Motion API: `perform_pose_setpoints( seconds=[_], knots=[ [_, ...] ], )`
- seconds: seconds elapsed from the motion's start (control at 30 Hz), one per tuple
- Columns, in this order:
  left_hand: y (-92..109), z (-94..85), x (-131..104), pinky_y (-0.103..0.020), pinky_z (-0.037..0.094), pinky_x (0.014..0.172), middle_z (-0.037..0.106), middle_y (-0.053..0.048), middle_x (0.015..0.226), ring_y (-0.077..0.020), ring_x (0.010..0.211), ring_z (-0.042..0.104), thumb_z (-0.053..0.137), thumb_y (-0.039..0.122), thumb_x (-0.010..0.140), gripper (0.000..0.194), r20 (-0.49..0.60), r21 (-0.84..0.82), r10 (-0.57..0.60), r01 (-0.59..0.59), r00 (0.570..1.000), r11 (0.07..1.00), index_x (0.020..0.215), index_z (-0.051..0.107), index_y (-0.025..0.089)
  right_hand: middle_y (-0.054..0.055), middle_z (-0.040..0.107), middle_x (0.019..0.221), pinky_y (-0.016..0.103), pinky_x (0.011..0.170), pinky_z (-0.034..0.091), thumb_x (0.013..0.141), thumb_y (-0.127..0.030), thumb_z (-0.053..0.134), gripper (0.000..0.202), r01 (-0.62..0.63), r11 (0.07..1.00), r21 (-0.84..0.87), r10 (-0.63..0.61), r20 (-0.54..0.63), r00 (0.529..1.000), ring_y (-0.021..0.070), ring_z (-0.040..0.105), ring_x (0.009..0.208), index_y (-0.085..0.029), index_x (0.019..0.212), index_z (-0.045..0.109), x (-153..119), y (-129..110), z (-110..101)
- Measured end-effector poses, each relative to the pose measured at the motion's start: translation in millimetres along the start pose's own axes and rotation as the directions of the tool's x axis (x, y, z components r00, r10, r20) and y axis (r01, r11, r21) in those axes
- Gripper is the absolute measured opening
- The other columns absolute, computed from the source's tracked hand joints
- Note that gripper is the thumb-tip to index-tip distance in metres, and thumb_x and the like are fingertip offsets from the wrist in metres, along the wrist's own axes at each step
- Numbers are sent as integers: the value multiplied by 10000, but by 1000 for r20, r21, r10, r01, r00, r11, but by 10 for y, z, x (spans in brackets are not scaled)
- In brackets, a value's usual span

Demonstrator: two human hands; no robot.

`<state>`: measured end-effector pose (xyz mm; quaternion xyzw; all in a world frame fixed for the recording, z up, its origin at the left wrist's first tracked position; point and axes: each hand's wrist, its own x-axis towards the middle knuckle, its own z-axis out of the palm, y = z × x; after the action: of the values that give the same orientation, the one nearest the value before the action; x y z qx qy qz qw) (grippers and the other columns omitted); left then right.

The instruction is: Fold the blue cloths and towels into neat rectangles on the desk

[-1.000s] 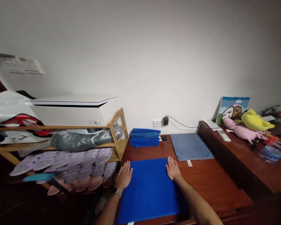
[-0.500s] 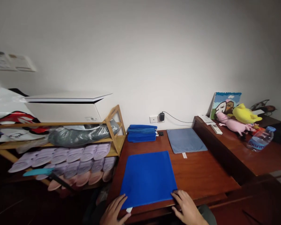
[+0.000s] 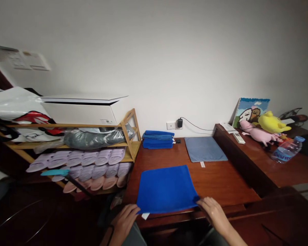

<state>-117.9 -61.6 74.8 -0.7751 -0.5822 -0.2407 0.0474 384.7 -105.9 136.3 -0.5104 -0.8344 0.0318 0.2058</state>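
Note:
A bright blue cloth (image 3: 166, 189) lies spread on the brown wooden table (image 3: 215, 181), with a white tag (image 3: 145, 216) at its near left edge. My left hand (image 3: 125, 217) pinches the near left corner, fingers closed. At the near right corner, my right hand (image 3: 212, 209) is closed on the cloth, and that corner looks slightly raised. Behind it is a stack of folded blue cloths (image 3: 157, 140). A flat grey-blue cloth (image 3: 205, 149) with its own white tag lies to the right of the stack.
A wooden rack (image 3: 133, 136) with slippers (image 3: 83, 159) and a white box (image 3: 79, 111) stands on the left. On the raised surface to the right are a remote control (image 3: 238, 138), plush toys (image 3: 273, 123) and a plastic bottle (image 3: 289, 150). A charger (image 3: 180, 123) is plugged into the wall.
My fingers were spread at the cloth's near corners; now both hands have closed on those corners. The near right corner has shifted outward and up a little. The view has shifted slightly.

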Motion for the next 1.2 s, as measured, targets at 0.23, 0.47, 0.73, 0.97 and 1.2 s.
perform_pose_setpoints(
  seconds=[0.23,0.47,0.73,0.97,1.2],
  knots=[
    [411,-1149,1112,-384,636,947,856,16,1095,-250,1009,772,476,569,1037,414,211,-198,149,-107,966,974,1128,845,405,107,796,1164,396,902,583,1128,-282,422,420,48,991,-125,-63,-119,991,258,733,993,-320,1351,777,506,282,-1208],
    [1016,-2187,1690,-303,608,882,868,-13,981,-214,919,777,754,486,887,241,377,-508,204,18,903,861,958,861,283,84,794,1057,331,818,605,1146,-442,494,345,82,997,17,-78,-158,984,218,760,906,-277,1228,785,626,155,-2211],
    [1325,-1445,2216,-286,578,763,840,-36,870,-195,793,726,770,572,811,359,347,-728,295,58,890,683,855,813,218,73,809,980,308,806,625,1101,-538,558,362,-107,964,243,132,-88,987,230,782,876,-260,1048,784,396,334,-2464],
    [1755,-756,3330,-328,596,776,859,-71,920,-236,839,762,747,613,835,429,262,-715,326,-44,909,698,917,839,203,89,834,989,341,841,617,1019,-494,591,338,-230,953,197,246,-62,967,254,785,885,-231,1043,802,967,1435,-2443],
    [2178,-437,4620,-360,582,863,827,-75,1006,-235,903,727,637,532,980,372,-48,-617,262,-235,964,751,1037,798,202,108,837,1070,387,988,585,931,-249,632,184,-328,942,76,332,-368,869,264,778,1021,-216,998,800,2202,2455,-2686]
  ],
)
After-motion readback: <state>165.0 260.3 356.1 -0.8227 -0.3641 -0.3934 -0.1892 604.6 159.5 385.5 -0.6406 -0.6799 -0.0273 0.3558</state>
